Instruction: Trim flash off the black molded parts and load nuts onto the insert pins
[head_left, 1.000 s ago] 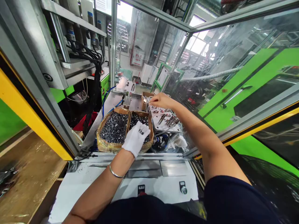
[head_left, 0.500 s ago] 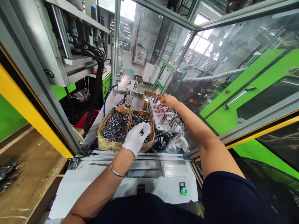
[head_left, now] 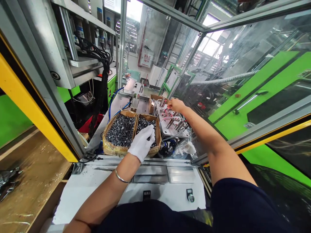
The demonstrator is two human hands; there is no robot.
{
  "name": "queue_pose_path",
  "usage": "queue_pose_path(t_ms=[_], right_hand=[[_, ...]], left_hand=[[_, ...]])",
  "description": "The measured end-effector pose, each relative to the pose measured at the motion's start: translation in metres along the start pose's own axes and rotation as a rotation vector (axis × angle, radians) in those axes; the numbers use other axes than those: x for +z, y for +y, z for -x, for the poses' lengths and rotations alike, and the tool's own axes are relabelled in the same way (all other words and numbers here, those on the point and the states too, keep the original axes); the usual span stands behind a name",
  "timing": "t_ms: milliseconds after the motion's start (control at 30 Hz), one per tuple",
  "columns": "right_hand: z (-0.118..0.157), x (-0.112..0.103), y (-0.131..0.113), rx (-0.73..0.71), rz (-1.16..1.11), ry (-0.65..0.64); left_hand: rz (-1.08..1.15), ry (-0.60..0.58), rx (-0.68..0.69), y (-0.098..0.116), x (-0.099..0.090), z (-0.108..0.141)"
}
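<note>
My left hand [head_left: 141, 143], in a white glove, is cupped palm up over the right-hand carton of small metal rings [head_left: 145, 123]. Its fingers curl around some dark small rings [head_left: 148, 138], only partly visible in the palm. My right hand [head_left: 176, 105] is bare and reaches to the far end of a metal fixture plate [head_left: 167, 124] that carries pins and thin hoses. Its fingers are bent together, pointing down at the fixture, where red light glows. Whatever they pinch is hidden. More metal rings [head_left: 121, 131] fill the left-hand carton [head_left: 110, 149].
A small cardboard box [head_left: 152, 105] stands behind the fixture. A white glove or cloth [head_left: 187, 149] lies near it. Clear panels and a metal frame [head_left: 199, 34] enclose the back and right. A press [head_left: 73, 64] hangs at left. A push button [head_left: 190, 197] sits on the front panel.
My left fingers have curled a little further over the rings. The button's green light has gone out. My right hand stays at the same spot on the fixture.
</note>
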State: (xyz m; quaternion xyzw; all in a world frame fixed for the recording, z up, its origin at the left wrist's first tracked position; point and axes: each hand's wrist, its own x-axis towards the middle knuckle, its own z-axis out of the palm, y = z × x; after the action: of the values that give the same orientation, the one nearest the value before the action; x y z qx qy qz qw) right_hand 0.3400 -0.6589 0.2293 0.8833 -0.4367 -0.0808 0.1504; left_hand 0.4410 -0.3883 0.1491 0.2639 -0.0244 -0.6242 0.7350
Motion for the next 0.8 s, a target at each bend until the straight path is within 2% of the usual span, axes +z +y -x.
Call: queue_pose_path(t_ms=[133, 233, 300, 367, 400, 467, 500, 567, 633, 700, 767, 800], right_hand=[[0.001, -0.004, -0.002, 0.003, -0.018, -0.013], [0.008, -0.021, -0.011, 0.023, -0.033, 0.038], [0.021, -0.037, -0.026, -0.027, -0.083, 0.121], [0.041, -0.051, -0.047, -0.220, -0.200, 0.203], [0.054, -0.056, -0.060, -0.373, -0.271, 0.215], [0.079, -0.060, -0.085, -0.645, -0.341, 0.123], [0.090, -0.060, -0.096, -0.728, -0.338, 0.066], [0.104, -0.058, -0.111, -0.798, -0.311, 0.012], [0.107, -0.055, -0.112, -0.805, -0.317, 0.010], [0.098, -0.054, -0.098, -0.757, -0.354, 0.034], [0.083, -0.055, -0.074, -0.599, -0.333, 0.111], [0.075, -0.055, -0.060, -0.474, -0.279, 0.167]], left_hand=[[0.036, -0.003, -0.103, 0.002, 0.001, -0.001], [0.032, -0.009, -0.172, 0.006, 0.003, 0.000], [0.020, 0.000, -0.176, 0.009, 0.005, 0.000], [0.013, 0.003, -0.162, 0.010, 0.007, -0.001], [0.011, 0.001, -0.153, 0.010, 0.007, -0.002], [0.012, 0.008, -0.134, 0.009, 0.009, -0.004], [0.014, 0.018, -0.125, 0.008, 0.010, -0.005], [0.007, 0.045, -0.111, 0.006, 0.009, -0.006], [-0.026, 0.071, -0.094, 0.004, 0.008, -0.005], [-0.073, 0.063, -0.061, 0.004, 0.004, -0.003], [-0.116, 0.026, -0.020, 0.004, 0.000, -0.001], [-0.132, 0.006, -0.008, 0.005, -0.002, 0.001]])
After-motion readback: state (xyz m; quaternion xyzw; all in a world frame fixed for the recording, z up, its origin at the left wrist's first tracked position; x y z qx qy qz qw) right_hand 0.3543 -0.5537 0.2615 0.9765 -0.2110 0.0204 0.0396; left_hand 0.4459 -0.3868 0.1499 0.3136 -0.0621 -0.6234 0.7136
